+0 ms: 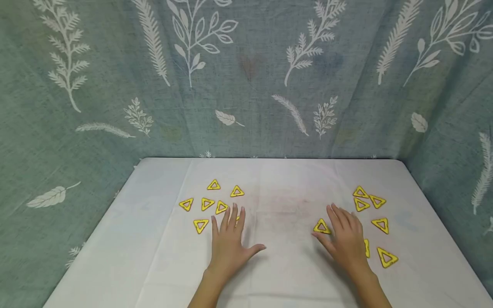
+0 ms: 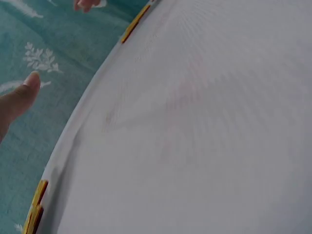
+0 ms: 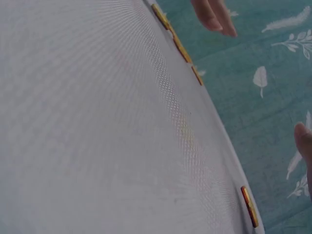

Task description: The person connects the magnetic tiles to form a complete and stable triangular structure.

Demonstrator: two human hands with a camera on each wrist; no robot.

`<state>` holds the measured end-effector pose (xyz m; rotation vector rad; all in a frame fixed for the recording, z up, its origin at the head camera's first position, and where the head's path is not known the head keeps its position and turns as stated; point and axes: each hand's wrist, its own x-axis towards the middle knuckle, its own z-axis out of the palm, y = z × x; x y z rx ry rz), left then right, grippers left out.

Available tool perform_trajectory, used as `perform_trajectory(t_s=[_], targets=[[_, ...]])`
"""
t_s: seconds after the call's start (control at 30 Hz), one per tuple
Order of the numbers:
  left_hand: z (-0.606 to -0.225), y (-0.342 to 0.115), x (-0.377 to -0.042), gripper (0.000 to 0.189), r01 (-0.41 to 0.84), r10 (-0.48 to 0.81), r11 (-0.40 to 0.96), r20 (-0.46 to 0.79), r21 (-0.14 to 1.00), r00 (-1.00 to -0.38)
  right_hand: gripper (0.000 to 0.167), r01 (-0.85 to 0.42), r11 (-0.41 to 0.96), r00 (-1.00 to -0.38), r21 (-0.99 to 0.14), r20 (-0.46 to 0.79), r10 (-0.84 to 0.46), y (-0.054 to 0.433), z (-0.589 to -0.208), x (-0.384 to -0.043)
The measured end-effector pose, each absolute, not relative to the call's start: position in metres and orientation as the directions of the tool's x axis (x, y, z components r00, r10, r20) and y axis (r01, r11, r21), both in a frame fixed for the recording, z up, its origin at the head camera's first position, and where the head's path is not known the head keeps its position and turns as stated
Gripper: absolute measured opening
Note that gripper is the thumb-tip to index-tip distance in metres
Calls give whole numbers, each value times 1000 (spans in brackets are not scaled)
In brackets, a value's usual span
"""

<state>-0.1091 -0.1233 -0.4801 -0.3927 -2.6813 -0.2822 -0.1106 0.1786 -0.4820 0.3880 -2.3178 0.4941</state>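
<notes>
My left hand [image 1: 227, 248] hovers with spread fingers at the near side of a loose group of yellow triangle frames. Its fingertips overlap a yellow triangle [image 1: 221, 211] there and partly hide another. My right hand [image 1: 344, 239] has its fingers extended and thumb apart, beside a single yellow triangle [image 1: 321, 232] that lies between thumb and forefinger in the head view. Just past its wrist side, a triangle [image 1: 367, 248] is half covered. Neither hand holds anything. In the left wrist view the thumb [image 2: 22, 100] stands away from the table; the right wrist view shows triangles [image 3: 249, 207] edge-on.
A white cloth [image 1: 285, 265] covers the table. Farther left lie more triangles, one [image 1: 200, 221] pointing toward me. At the right, three triangles sit close together, one [image 1: 361, 209] nearest; two more lie nearer. A green leaf-patterned curtain [image 1: 254, 115] surrounds the far edge and sides.
</notes>
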Motion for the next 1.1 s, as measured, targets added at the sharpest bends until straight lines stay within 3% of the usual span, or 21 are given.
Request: perform_trajectory(t_s=[0.2,0.43,0.63,0.93,1.1], targets=[[-483,-146,-104,113,339,199,916,492,213,-848,85,-442,854,-685,-273,717,-125,180,-486,-111],[-492,-170,-96,114,309,151,906,459,290,-876,82,-447,854,-676,-268,726,-127,186,-493,-113],[-502,-183,-94,112,259,117,904,387,340,-915,69,-410,864,-730,-291,673,-120,188,-499,-115],[-507,-185,-94,79,172,31,862,289,477,-957,56,-215,928,-842,-304,539,-19,175,-501,-116],[-508,-183,-93,61,179,29,839,286,514,-958,41,-161,935,-874,-316,486,14,174,-499,-115]])
